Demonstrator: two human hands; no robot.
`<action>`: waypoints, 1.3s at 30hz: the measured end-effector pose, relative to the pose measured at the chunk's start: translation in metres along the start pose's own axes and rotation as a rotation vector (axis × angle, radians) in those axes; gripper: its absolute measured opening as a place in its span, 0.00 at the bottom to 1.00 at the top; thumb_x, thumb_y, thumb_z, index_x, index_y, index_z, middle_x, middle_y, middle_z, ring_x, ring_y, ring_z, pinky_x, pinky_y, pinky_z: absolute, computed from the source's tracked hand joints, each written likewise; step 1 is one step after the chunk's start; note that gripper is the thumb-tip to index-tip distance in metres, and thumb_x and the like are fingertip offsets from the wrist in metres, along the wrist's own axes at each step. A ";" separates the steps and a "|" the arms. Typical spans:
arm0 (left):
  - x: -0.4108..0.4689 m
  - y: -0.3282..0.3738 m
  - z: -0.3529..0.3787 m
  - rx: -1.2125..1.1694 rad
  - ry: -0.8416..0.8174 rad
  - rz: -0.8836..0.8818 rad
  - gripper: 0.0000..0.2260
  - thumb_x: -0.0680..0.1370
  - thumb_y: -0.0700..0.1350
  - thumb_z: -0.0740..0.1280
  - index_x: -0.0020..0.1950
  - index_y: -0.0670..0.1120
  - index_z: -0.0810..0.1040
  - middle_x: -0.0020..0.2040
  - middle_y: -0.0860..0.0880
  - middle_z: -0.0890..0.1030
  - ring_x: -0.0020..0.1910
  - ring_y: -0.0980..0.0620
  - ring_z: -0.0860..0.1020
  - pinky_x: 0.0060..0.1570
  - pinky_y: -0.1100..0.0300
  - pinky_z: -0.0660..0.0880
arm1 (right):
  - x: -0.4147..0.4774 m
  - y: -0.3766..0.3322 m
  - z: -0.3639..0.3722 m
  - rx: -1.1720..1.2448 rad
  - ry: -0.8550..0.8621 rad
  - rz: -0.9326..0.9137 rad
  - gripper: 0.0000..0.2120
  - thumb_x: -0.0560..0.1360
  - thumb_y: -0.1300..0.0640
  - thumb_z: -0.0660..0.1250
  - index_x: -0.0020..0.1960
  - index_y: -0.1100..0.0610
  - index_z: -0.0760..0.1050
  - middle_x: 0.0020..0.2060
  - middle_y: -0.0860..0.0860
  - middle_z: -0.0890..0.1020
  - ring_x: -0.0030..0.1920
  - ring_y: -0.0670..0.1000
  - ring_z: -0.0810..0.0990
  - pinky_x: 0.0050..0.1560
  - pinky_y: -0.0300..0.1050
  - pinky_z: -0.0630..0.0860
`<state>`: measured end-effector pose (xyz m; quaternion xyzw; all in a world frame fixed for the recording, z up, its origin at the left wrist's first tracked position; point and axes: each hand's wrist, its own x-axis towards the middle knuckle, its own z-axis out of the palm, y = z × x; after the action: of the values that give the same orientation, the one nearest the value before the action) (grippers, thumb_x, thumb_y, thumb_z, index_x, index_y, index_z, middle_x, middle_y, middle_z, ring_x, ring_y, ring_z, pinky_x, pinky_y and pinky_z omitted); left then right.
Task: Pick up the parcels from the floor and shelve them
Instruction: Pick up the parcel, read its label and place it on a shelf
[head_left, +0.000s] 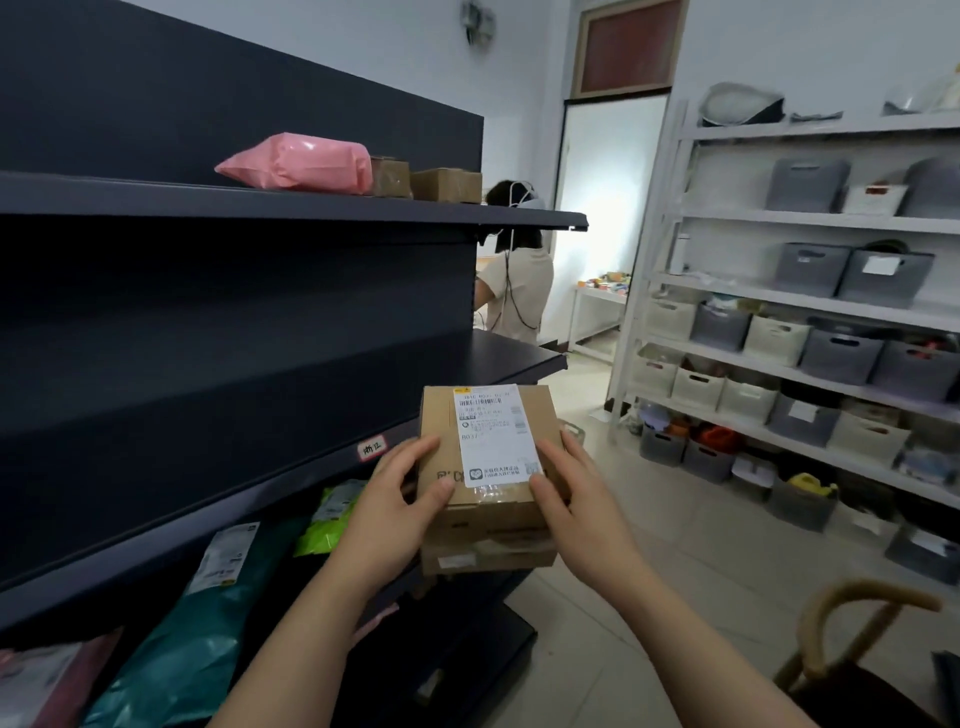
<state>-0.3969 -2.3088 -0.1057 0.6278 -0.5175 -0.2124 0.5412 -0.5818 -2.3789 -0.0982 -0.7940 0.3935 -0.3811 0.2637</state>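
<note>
A brown cardboard parcel (441, 415) with a white shipping label (493, 434) on top is held in front of me, beside the front edge of the dark shelf unit (249, 322). My left hand (400, 493) grips its left side, thumb on top. My right hand (563, 483) grips its right side. A second, flatter box (488, 551) sits directly under it, carried along. On the top shelf lie a pink bag parcel (301, 162) and two small brown boxes (447, 184). A teal bag (208, 623) and a green bag (332, 514) lie on the lower shelf.
A person (519, 280) stands past the far end of the dark shelves. White racks (810, 312) with grey and white bins line the right wall. A curved wooden chair back (852, 618) stands at the lower right. Tiled floor (649, 545) runs between the two shelf rows.
</note>
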 end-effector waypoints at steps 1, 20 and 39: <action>0.005 0.002 0.000 -0.001 0.012 -0.007 0.22 0.77 0.46 0.67 0.70 0.55 0.70 0.69 0.57 0.67 0.66 0.55 0.69 0.68 0.56 0.68 | 0.008 0.001 -0.001 0.007 -0.010 -0.017 0.19 0.80 0.52 0.57 0.70 0.41 0.64 0.75 0.43 0.56 0.75 0.43 0.51 0.68 0.38 0.55; 0.143 -0.006 -0.063 0.044 0.223 -0.085 0.22 0.76 0.52 0.68 0.69 0.60 0.69 0.69 0.56 0.68 0.63 0.52 0.74 0.60 0.47 0.76 | 0.188 -0.018 0.050 0.129 -0.149 -0.181 0.20 0.80 0.53 0.58 0.71 0.45 0.64 0.72 0.43 0.61 0.66 0.36 0.58 0.62 0.35 0.58; 0.219 -0.042 -0.111 0.074 0.409 -0.278 0.22 0.75 0.57 0.67 0.68 0.63 0.68 0.68 0.52 0.70 0.60 0.47 0.76 0.56 0.46 0.78 | 0.318 -0.024 0.136 0.246 -0.445 -0.219 0.20 0.80 0.53 0.56 0.72 0.51 0.64 0.67 0.43 0.64 0.64 0.42 0.64 0.60 0.32 0.64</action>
<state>-0.2053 -2.4554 -0.0431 0.7424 -0.3132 -0.1341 0.5768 -0.3340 -2.6118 -0.0323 -0.8580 0.1886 -0.2684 0.3953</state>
